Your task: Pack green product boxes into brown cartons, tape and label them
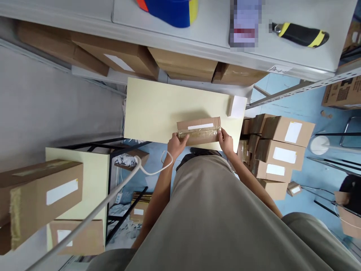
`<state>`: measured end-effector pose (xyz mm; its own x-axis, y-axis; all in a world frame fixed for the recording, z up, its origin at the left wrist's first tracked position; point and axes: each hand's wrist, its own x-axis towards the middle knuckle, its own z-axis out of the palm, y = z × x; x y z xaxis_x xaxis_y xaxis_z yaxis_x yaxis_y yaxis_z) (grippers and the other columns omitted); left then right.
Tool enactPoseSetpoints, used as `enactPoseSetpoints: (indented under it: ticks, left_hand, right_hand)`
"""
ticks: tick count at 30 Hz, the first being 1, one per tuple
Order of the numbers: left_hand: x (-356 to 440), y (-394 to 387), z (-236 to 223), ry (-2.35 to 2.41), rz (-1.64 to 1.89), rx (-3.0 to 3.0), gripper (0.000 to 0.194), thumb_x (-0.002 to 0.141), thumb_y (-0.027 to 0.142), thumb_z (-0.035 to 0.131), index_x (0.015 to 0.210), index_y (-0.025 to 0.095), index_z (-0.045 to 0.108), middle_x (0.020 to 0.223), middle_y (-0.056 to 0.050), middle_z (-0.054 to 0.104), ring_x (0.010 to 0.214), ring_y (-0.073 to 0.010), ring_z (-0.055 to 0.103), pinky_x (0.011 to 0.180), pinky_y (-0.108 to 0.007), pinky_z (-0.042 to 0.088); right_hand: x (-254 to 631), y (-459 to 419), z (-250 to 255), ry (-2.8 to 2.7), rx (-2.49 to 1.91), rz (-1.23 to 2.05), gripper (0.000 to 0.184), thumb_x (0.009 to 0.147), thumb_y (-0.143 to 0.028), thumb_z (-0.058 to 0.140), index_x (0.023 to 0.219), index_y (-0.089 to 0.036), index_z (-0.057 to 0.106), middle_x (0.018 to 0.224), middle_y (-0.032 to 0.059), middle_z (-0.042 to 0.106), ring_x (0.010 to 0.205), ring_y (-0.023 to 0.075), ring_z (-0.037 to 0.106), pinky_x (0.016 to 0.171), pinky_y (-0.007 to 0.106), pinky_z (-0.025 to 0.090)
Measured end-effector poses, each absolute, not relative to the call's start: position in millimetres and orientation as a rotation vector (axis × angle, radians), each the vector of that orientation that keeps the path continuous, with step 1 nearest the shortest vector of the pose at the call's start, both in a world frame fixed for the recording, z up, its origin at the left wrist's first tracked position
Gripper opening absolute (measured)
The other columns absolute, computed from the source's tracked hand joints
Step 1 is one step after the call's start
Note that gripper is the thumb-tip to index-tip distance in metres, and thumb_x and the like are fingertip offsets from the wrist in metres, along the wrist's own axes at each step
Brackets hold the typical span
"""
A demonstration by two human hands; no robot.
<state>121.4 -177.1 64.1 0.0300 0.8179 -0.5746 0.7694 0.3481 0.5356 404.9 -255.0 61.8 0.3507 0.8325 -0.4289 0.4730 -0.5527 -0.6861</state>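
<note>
A small cardboard box [199,124] with a white label strip and clear tape along it is held between my hands, over the near edge of a pale yellow tabletop [152,109]. My left hand [176,145] grips its left end, thumb on the taped face. At the other end my right hand [226,140] holds the corner, with the thumb on the tape. The fingers beneath the box are hidden. A white block-like stack [237,107] lies at the tabletop's right end.
A grey shelf [208,45] above carries a yellow-and-black knife [303,34] and a blue object [172,11]. Labelled cartons [282,150] are stacked at right. Larger boxes [56,188] stand on a left table. A white cable [158,171] hangs near my left arm.
</note>
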Motion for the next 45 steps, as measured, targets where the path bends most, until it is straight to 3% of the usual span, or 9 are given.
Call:
enactPoseSetpoints:
  ticks: [4, 9, 15, 19, 25, 32, 38, 41, 45]
  left_hand:
    - [120.4, -156.7, 54.9, 1.510, 0.144, 1.327, 0.066, 0.084, 0.072, 0.083, 0.123, 0.020, 0.075, 0.132, -0.018, 0.081, 0.135, -0.0403, 0.071, 0.112, -0.049, 0.056]
    - [115.9, -144.5, 35.7, 1.132, 0.296, 1.005, 0.087, 0.072, 0.072, 0.091, 0.138, 0.018, 0.075, 0.146, -0.018, 0.076, 0.141, -0.0377, 0.069, 0.121, -0.052, 0.054]
    - [115.5, -152.7, 35.0, 1.152, 0.315, 0.942, 0.101, 0.063, 0.077, 0.094, 0.139, 0.015, 0.073, 0.150, -0.021, 0.072, 0.142, -0.0398, 0.069, 0.121, -0.055, 0.054]
    - [110.3, -155.0, 43.6, 1.228, 0.312, 1.108, 0.088, 0.064, 0.066, 0.098, 0.133, 0.017, 0.074, 0.144, -0.019, 0.076, 0.135, -0.0377, 0.072, 0.118, -0.053, 0.056]
    - [113.7, -147.9, 42.0, 1.413, 0.409, 1.474, 0.083, 0.063, 0.036, 0.100, 0.139, 0.015, 0.072, 0.136, -0.018, 0.080, 0.128, -0.0369, 0.074, 0.112, -0.049, 0.059]
    - [119.1, -157.4, 20.0, 1.632, 0.243, 1.534, 0.067, 0.079, 0.013, 0.069, 0.146, 0.020, 0.071, 0.122, -0.016, 0.084, 0.112, -0.0336, 0.080, 0.107, -0.051, 0.063]
    - [129.8, -158.4, 29.0, 1.657, 0.552, 1.723, 0.090, 0.076, 0.012, 0.060, 0.166, 0.017, 0.054, 0.165, -0.018, 0.061, 0.157, -0.0362, 0.054, 0.134, -0.057, 0.043]
    - [158.2, -144.1, 44.6, 1.614, 0.616, 1.781, 0.082, 0.084, 0.014, 0.055, 0.166, 0.017, 0.055, 0.166, -0.016, 0.060, 0.158, -0.0333, 0.053, 0.136, -0.056, 0.041]
    - [210.6, -127.8, 64.8, 1.336, 0.574, 1.903, 0.064, 0.093, 0.018, 0.053, 0.155, 0.020, 0.065, 0.161, -0.014, 0.065, 0.157, -0.0312, 0.054, 0.136, -0.055, 0.040]
  right_hand:
    - [424.3, -248.3, 53.7, -1.206, -2.092, 1.272, 0.073, 0.106, -0.081, 0.038, 0.122, -0.022, 0.077, 0.098, 0.0098, 0.082, 0.100, 0.0337, 0.076, 0.098, 0.045, 0.060]
    - [440.0, -248.8, 37.7, -0.880, -1.709, 1.724, 0.073, 0.102, -0.083, 0.053, 0.127, -0.019, 0.079, 0.122, 0.0122, 0.083, 0.120, 0.0316, 0.075, 0.114, 0.047, 0.060]
    - [442.9, -252.9, 32.8, -0.830, -1.608, 1.779, 0.068, 0.102, -0.076, 0.060, 0.132, -0.018, 0.079, 0.134, 0.0159, 0.081, 0.130, 0.0309, 0.074, 0.123, 0.050, 0.053]
    - [441.9, -257.8, 45.7, -0.918, -1.606, 1.698, 0.067, 0.092, -0.071, 0.074, 0.137, -0.022, 0.078, 0.137, 0.0135, 0.081, 0.133, 0.0327, 0.072, 0.123, 0.051, 0.052]
    - [437.0, -257.1, 40.5, -1.139, -1.633, 1.436, 0.093, 0.077, -0.055, 0.089, 0.160, -0.024, 0.061, 0.163, 0.0116, 0.064, 0.154, 0.0355, 0.057, 0.130, 0.053, 0.045]
    - [419.9, -250.9, 12.7, -1.362, -2.119, 1.306, 0.088, 0.083, -0.019, 0.076, 0.167, -0.023, 0.052, 0.166, 0.0131, 0.061, 0.150, 0.0388, 0.061, 0.125, 0.058, 0.051]
    - [454.8, -247.5, 25.6, -1.506, -2.318, 0.983, 0.065, 0.095, -0.010, 0.057, 0.158, -0.025, 0.065, 0.158, 0.0129, 0.068, 0.144, 0.0340, 0.067, 0.129, 0.055, 0.050]
    - [487.9, -220.8, 34.6, -1.504, -2.337, 0.761, 0.059, 0.103, -0.014, 0.052, 0.161, -0.018, 0.060, 0.165, 0.0163, 0.061, 0.157, 0.0330, 0.054, 0.135, 0.057, 0.041]
    - [524.9, -165.2, 33.9, -1.606, -2.366, 0.784, 0.083, 0.098, -0.017, 0.069, 0.175, -0.010, 0.036, 0.186, 0.0212, 0.024, 0.175, 0.0346, 0.018, 0.141, 0.059, 0.026]
